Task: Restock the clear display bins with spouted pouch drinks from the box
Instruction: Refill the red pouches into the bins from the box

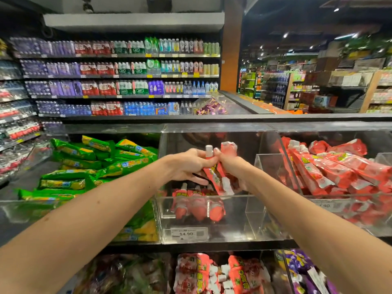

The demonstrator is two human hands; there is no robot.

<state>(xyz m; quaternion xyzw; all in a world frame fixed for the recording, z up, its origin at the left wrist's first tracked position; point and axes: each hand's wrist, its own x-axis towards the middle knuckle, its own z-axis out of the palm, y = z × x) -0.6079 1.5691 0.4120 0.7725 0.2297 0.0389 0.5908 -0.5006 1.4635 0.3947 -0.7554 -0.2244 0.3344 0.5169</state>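
Both hands are over the middle clear acrylic bin (pixel 237 219).
Left hand (pixel 188 166): fingers wrapped round one red spouted pouch with a white cap (pixel 212 174), cap up.
Right hand (pixel 232 166): clenched on more red pouches (pixel 228 148), at least one cap-down.
Middle bin is mostly bare, with three red pouches lying (pixel 197 205) at the front wall.
Left bin (pixel 21 209): green pouches (pixel 89 164), heaped.
Right bin (pixel 331 200): packed with red pouches (pixel 331 166).
Lower row: red-and-white pouches (pixel 212 272), purple pouches (pixel 301 270).

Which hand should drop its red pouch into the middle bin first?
Probably the right hand: its pouches hang spout down, low over the bin, beside the three lying pouches. The left hand holds its pouch upright, higher.
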